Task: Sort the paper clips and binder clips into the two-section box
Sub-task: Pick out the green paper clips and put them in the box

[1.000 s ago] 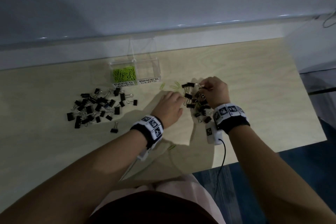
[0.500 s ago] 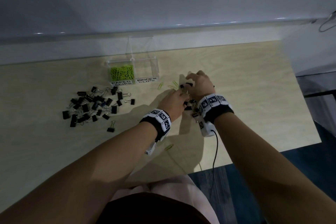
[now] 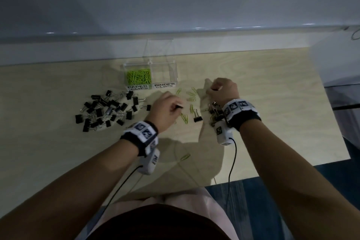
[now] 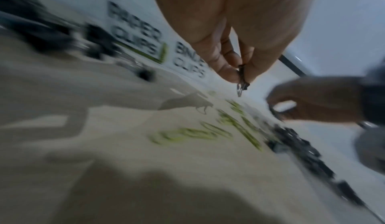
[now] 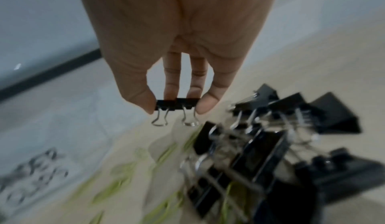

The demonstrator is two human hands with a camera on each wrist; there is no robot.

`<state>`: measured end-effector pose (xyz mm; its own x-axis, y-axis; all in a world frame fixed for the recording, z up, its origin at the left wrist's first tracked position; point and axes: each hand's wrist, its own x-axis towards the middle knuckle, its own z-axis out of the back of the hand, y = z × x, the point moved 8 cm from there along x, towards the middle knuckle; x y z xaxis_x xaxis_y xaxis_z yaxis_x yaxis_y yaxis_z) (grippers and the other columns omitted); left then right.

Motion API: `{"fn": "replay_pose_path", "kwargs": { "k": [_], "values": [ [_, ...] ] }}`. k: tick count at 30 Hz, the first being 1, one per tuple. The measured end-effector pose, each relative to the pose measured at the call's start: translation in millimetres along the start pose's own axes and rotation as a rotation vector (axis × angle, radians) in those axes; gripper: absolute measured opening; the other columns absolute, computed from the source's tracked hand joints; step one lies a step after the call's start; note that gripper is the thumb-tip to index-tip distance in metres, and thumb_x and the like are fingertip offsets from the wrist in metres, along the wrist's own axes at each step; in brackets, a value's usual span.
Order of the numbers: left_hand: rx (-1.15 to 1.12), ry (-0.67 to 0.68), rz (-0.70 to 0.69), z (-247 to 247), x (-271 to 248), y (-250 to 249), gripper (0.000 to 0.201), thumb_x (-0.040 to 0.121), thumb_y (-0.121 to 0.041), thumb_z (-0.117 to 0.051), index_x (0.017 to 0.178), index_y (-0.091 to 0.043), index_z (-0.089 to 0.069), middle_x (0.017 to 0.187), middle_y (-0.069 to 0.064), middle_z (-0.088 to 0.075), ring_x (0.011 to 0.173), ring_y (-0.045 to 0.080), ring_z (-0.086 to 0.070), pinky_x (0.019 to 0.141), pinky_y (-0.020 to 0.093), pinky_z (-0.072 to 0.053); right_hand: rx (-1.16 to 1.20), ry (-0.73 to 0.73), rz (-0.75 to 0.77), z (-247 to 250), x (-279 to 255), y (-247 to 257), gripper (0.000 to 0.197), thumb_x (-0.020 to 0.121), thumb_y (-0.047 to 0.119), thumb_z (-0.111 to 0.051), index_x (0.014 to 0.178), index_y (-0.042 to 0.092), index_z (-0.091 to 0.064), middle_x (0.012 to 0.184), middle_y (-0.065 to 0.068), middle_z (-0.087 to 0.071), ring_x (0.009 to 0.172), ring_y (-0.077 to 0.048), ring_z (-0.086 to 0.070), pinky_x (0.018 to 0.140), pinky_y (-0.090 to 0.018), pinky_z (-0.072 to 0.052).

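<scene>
A clear two-section box [image 3: 176, 68] stands at the back of the table. Its left section, labelled PAPER CLIPS, holds green paper clips [image 3: 138, 76]; the BINDER CLIPS section [image 3: 163, 74] looks bare. My left hand [image 3: 178, 106] pinches one black binder clip [image 4: 241, 81] just above the table. My right hand [image 3: 214, 88] pinches two black binder clips [image 5: 177, 104] side by side between thumb and finger. Loose green paper clips [image 3: 191, 93] lie between the hands.
A big pile of black binder clips [image 3: 109, 111] lies left of the box. A smaller heap [image 3: 215, 113] sits under my right wrist, one clip [image 3: 197, 118] apart from it. A stray paper clip [image 3: 185, 157] lies near the front edge.
The hands, close together over the small heap half a second ago, have drawn apart. The left went left with its clip; the right rose to the right with its two.
</scene>
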<state>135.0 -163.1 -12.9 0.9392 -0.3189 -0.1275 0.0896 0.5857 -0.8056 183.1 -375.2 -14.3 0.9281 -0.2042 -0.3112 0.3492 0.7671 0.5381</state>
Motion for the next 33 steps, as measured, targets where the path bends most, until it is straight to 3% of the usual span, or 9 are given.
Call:
{"fn": "replay_pose_path", "kwargs": {
  "k": [4, 7, 10, 13, 19, 24, 27, 29, 33],
  "values": [
    [0.150, -0.100, 0.097, 52, -17, 51, 0.018, 0.083, -0.005, -0.062, 0.100, -0.011, -0.065, 0.102, -0.001, -0.052, 0.080, 0.011, -0.056, 0.080, 0.023, -0.050, 0.151, -0.121, -0.113, 34, -12, -43, 0.008, 0.072, 0.018, -0.070, 0.072, 0.012, -0.063, 0.074, -0.001, -0.064, 0.070, -0.016, -0.060, 0.060, -0.019, -0.046],
    [0.354, -0.040, 0.049, 55, -20, 61, 0.020, 0.082, -0.006, -0.060, 0.101, -0.009, -0.065, 0.104, 0.005, -0.054, 0.093, 0.021, -0.054, 0.086, 0.036, -0.050, -0.042, -0.075, -0.068, 39, -20, -63, 0.012, 0.073, 0.019, -0.072, 0.078, 0.015, -0.062, 0.085, -0.002, -0.058, 0.082, -0.021, -0.058, 0.072, -0.025, -0.045],
    [0.458, 0.039, -0.122, 30, -9, 29, 0.026, 0.084, -0.012, -0.058, 0.110, -0.009, -0.063, 0.111, 0.006, -0.055, 0.108, 0.024, -0.046, 0.096, 0.041, -0.043, -0.182, -0.094, 0.076, 28, -34, -56, 0.019, 0.074, 0.026, -0.073, 0.087, 0.014, -0.066, 0.096, -0.007, -0.057, 0.093, -0.028, -0.051, 0.076, -0.037, -0.049],
    [0.440, 0.120, -0.223, -10, 13, -8, 0.037, 0.086, -0.017, -0.059, 0.123, -0.013, -0.057, 0.126, 0.006, -0.052, 0.119, 0.025, -0.043, 0.104, 0.038, -0.035, -0.223, -0.131, 0.265, 4, -54, -26, 0.017, 0.075, 0.027, -0.073, 0.081, 0.012, -0.068, 0.089, -0.008, -0.060, 0.086, -0.031, -0.052, 0.067, -0.040, -0.050],
    [0.487, 0.255, -0.193, -57, 44, -15, 0.052, 0.089, -0.029, -0.059, 0.138, -0.024, -0.043, 0.151, 0.003, -0.030, 0.140, 0.026, -0.021, 0.116, 0.037, -0.017, -0.157, -0.100, 0.398, -51, -90, 7, 0.011, 0.080, 0.018, -0.069, 0.082, 0.008, -0.072, 0.080, -0.007, -0.062, 0.076, -0.028, -0.053, 0.062, -0.034, -0.049],
    [0.509, 0.264, -0.230, -46, 20, 11, 0.040, 0.088, -0.026, -0.060, 0.127, -0.015, -0.057, 0.144, 0.004, -0.044, 0.136, 0.026, -0.034, 0.114, 0.037, -0.023, -0.143, -0.114, 0.432, -50, -114, -11, 0.003, 0.071, 0.009, -0.070, 0.071, 0.006, -0.069, 0.074, -0.008, -0.061, 0.071, -0.030, -0.055, 0.053, -0.033, -0.050],
    [0.533, 0.225, -0.300, -37, 3, 14, 0.027, 0.081, -0.016, -0.069, 0.106, -0.008, -0.069, 0.120, 0.012, -0.062, 0.113, 0.033, -0.054, 0.102, 0.045, -0.040, -0.134, -0.071, 0.450, -42, -122, -28, 0.005, 0.069, 0.013, -0.067, 0.068, 0.010, -0.071, 0.075, -0.004, -0.063, 0.072, -0.028, -0.056, 0.056, -0.035, -0.051],
    [0.531, 0.171, -0.340, -34, 4, -3, 0.019, 0.081, -0.015, -0.068, 0.098, -0.009, -0.071, 0.109, 0.010, -0.064, 0.102, 0.030, -0.056, 0.092, 0.045, -0.048, -0.095, -0.114, 0.396, -27, -118, -39, 0.003, 0.069, 0.010, -0.070, 0.067, 0.009, -0.071, 0.076, -0.004, -0.065, 0.072, -0.027, -0.058, 0.056, -0.035, -0.052],
    [0.542, 0.247, -0.326, -58, 31, -42, 0.041, 0.091, -0.022, -0.054, 0.131, -0.013, -0.051, 0.136, 0.005, -0.047, 0.125, 0.023, -0.040, 0.106, 0.036, -0.032, -0.074, -0.244, 0.278, 0, -93, -45, 0.005, 0.071, 0.007, -0.074, 0.076, 0.008, -0.072, 0.080, -0.008, -0.064, 0.076, -0.028, -0.056, 0.062, -0.029, -0.046]
  ]
}}
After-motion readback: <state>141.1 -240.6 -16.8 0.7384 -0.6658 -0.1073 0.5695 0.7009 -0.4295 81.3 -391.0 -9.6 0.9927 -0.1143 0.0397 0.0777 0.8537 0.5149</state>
